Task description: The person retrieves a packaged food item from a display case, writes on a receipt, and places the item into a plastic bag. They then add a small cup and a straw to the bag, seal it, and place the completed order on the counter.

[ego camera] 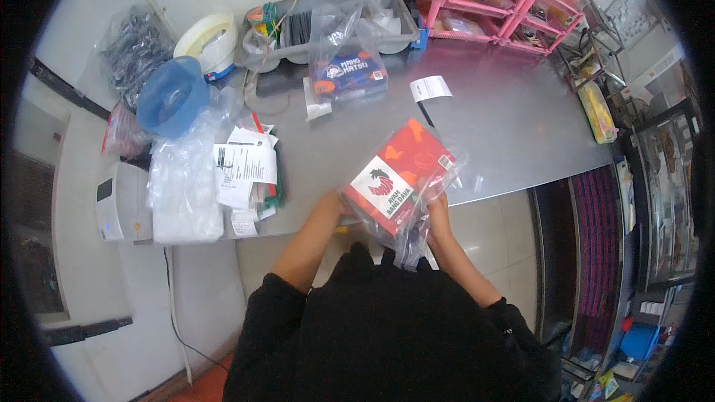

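A red printed cardboard food box (391,178) inside a clear plastic bag (410,245) is held at the front edge of the steel table, tilted with a corner towards me. My left hand (345,205) grips its left side, the fingers hidden behind the box. On the opposite side, my right hand (438,211) holds the box through the bag, whose loose plastic bunches below. Farther back stands a blue printed box in another clear bag (352,73), with a paper slip (317,101) at its left. A curled white receipt (431,88) and a black pen-like stick (425,114) lie behind the red box.
At left are a receipt pile (246,170), clear plastic bags (184,195), a white label printer (117,201) and a blue bowl (173,96). A grey divided tray (405,39) and pink plastic racks (475,3) line the back. Dark shelving (595,245) stands right.
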{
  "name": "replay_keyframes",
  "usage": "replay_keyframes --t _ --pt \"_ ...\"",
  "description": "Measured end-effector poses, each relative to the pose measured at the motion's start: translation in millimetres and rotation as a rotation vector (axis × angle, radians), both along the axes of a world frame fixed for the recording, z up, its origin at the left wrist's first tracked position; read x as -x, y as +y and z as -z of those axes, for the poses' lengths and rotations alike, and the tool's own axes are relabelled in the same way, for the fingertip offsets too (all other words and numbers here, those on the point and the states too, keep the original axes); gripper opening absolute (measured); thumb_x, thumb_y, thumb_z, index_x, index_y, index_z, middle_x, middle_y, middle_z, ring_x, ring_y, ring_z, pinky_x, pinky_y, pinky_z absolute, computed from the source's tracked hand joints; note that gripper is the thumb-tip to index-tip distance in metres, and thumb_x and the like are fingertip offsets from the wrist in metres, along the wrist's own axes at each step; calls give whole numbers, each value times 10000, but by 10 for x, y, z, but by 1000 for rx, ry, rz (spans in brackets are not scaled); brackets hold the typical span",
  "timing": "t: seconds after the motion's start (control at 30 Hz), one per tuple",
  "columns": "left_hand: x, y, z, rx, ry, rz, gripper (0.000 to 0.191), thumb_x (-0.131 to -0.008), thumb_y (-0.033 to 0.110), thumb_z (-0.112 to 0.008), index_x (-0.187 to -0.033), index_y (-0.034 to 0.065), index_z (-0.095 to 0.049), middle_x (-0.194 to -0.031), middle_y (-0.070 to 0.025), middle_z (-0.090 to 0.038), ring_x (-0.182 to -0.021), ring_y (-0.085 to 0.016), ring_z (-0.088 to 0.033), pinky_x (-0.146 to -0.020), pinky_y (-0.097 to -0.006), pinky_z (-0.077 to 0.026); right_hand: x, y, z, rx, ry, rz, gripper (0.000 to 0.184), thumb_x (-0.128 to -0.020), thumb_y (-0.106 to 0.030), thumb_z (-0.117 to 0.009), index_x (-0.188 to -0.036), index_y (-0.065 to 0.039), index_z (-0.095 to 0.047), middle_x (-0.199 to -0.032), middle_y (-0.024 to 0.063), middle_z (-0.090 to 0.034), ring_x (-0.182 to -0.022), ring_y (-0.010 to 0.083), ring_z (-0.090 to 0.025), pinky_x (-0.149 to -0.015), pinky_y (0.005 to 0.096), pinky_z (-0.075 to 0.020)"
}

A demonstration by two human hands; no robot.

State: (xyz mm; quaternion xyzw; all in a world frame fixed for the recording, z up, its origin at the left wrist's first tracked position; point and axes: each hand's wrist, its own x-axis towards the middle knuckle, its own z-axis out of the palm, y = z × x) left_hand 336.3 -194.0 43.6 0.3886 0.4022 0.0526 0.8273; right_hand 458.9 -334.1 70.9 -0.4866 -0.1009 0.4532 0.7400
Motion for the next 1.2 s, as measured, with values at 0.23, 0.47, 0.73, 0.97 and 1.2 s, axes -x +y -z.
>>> replay_keyframes --t 0.23,0.47,0.73,0.97,1.2 --pt "176 -582 461 99 -199 -69 592 -768 365 -581 -1222 72 -339 -1214 -156 -433 -1095 -255 -449 -886 -396 -374 -27 558 504 104 150 109 439 -799 -114 -538 -1189 -18 -360 -998 92 -504 -855 174 -539 -663 282 -467" --pt "348 -976 336 -1182 193 -438 652 -717 238 -682 -1199 60 -279 -1149 -196 -457 -1021 -256 -497 -810 -376 -431 -269 350 561 260 -520 -200 508 -790 -125 -603 -1217 5 -360 -1112 120 -489 -986 223 -517 -829 322 -433" --pt "781 -989 -256 -1012 585 -86 233 -728 170 -674 -857 -3 -586 -708 -109 -587 -688 -235 -595 -623 -332 -446 -1353 162 207 483 -1421 -256 534 -700 -76 -666 -1165 30 -426 -1015 155 -555 -915 227 -556 -764 327 -464" --pt "566 -580 -1452 -649 -223 -492 358 -852 210 -550 -1128 -17 -522 -942 -133 -606 -878 -249 -595 -824 -346 -445 -1718 259 -1384 99 -817 -535 433 -745 -85 -604 -1139 15 -458 -761 73 -591 -717 177 -590 -612 288 -475" --pt "168 -422 -1909 -412 -411 -283 476 -919 287 -386 -1295 -3 -346 -1083 -158 -549 -933 -259 -586 -900 -349 -414 -774 860 -1441 -215 -1980 -1146 429 -794 -74 -528 -1214 -121 -456 -973 144 -595 -872 289 -586 -745 369 -463"
